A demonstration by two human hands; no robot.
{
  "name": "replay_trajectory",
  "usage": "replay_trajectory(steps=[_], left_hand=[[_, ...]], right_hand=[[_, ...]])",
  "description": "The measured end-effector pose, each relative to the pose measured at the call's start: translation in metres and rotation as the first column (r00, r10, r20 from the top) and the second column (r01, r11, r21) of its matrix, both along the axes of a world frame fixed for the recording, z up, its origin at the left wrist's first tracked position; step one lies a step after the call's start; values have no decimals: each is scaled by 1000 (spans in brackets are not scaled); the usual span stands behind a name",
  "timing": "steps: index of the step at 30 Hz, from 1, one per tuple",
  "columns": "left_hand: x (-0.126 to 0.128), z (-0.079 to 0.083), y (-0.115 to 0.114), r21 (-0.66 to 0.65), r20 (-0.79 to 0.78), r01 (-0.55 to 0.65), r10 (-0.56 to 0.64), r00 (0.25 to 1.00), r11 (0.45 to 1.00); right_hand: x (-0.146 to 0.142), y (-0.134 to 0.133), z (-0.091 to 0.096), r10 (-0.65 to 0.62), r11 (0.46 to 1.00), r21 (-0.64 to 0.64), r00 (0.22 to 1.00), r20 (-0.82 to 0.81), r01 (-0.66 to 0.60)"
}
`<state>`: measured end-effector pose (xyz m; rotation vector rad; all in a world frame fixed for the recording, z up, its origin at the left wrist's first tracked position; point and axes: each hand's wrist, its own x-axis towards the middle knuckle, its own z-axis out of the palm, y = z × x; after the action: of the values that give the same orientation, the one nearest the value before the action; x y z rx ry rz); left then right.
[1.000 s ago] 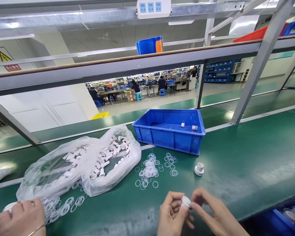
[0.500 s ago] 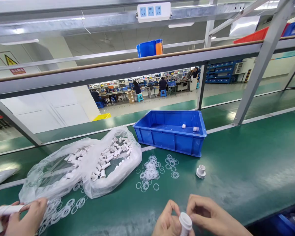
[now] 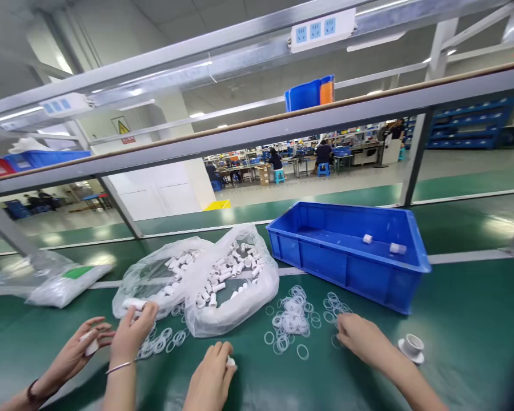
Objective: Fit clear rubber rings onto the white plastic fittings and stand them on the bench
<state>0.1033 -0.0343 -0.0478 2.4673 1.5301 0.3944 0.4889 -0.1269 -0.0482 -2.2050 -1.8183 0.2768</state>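
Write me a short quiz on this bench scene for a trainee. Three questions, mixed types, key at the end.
1. How many white pieces can be seen in the blue bin?
2. True or false: the person's left hand is empty.
3. Which of these is the person's right hand nearest to?
a) the plastic bags
b) the smaller group of rings
c) the power strip

Key:
1. Two.
2. False; a small white part shows at its fingers.
3. b
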Motion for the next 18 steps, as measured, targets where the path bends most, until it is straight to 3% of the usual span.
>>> replay_trajectory(steps=[5, 8, 10, 13, 15, 18], left_hand=[[-61, 50, 60, 322, 118, 8, -48, 992, 947], [-94, 67, 79, 551, -37, -49, 83, 996, 833], [-97, 63, 73, 679, -268, 112, 104, 958, 725], [-76, 47, 50, 682, -525, 447, -38, 850, 579], [-56, 38, 35, 700, -523, 514, -133, 842, 496], [-31, 33, 22, 729, -412, 514, -309, 857, 453]], right_hand=[[10, -3, -4, 32, 999, 24, 996, -87, -30], [11, -5, -6, 19, 986, 165, 991, -130, 2], [10, -4, -8, 18, 967, 253, 991, -130, 16], [8, -2, -11, 25, 954, 301, 994, -105, 8], [7, -2, -12, 31, 941, 337, 996, -88, 0], [5, -1, -10, 46, 919, 393, 996, -81, -11]])
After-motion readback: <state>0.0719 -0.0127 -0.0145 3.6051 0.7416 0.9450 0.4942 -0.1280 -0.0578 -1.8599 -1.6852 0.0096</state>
